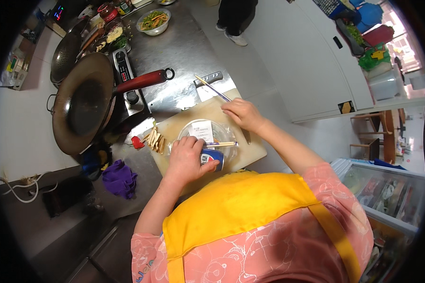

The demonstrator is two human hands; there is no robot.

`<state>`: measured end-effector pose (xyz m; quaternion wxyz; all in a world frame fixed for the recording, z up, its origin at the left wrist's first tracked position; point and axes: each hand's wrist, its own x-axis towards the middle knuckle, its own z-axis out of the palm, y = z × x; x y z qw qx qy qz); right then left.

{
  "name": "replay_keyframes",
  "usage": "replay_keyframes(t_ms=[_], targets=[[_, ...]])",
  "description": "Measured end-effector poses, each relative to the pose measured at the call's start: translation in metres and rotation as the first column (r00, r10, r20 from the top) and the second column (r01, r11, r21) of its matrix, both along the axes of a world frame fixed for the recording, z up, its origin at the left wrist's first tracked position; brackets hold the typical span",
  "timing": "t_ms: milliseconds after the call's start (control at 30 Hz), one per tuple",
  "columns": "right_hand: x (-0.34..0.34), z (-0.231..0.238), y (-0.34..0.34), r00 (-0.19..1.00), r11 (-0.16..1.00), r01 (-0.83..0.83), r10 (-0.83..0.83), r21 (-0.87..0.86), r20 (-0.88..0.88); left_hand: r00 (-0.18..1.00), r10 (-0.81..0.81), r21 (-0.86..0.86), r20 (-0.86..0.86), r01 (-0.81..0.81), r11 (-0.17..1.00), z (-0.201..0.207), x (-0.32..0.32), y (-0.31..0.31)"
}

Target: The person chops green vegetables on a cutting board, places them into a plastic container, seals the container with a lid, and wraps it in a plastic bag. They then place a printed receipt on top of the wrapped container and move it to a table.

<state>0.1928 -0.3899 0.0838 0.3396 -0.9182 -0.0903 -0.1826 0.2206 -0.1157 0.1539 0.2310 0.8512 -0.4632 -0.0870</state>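
The left hand (186, 158) is closed around one small blue can (212, 158), held at the near edge of the wooden cutting board (250, 150). The right hand (241, 113) grips one pair of chopsticks (212, 88), whose tips point toward 11 o'clock over the steel bench (179, 52). Between the hands lies one clear lidded plastic container (208, 134) with a white label; a second pair of chopsticks (222, 144) rests across it. At 9 o'clock from the container sits one small heap of pale cut strips (155, 140), with one red scrap (137, 143) just beside it. One cleaver (208, 85) lies at 12 o'clock, beyond the board. Farther out at 10 o'clock stands one dark wok with a red handle (82, 101) on a burner, a perforated strainer (65, 56) behind it. One bowl of cut vegetables (153, 21) sits at 12 o'clock. One purple cloth (119, 178) lies at 8 o'clock.
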Motion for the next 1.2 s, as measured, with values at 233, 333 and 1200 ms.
replay_keyframes(t_ms=[233, 333, 1200], targets=[[0.014, -0.018, -0.003, 0.990, 0.906, 0.076, -0.020, -0.417, 0.136, 0.998, 0.062, 0.055, -0.011, -0.062, 0.997, -0.002, -0.006, -0.003], [-0.015, -0.004, -0.005, 0.945, 0.985, 0.136, -0.161, -0.107, -0.286, 0.996, 0.090, 0.021, 0.017, -0.090, 0.996, -0.006, -0.008, -0.005], [-0.093, 0.051, 0.037, 0.799, 0.299, 0.489, 0.225, 0.820, -0.558, 0.977, 0.183, -0.046, 0.112, -0.179, 0.983, -0.019, -0.013, -0.005]])
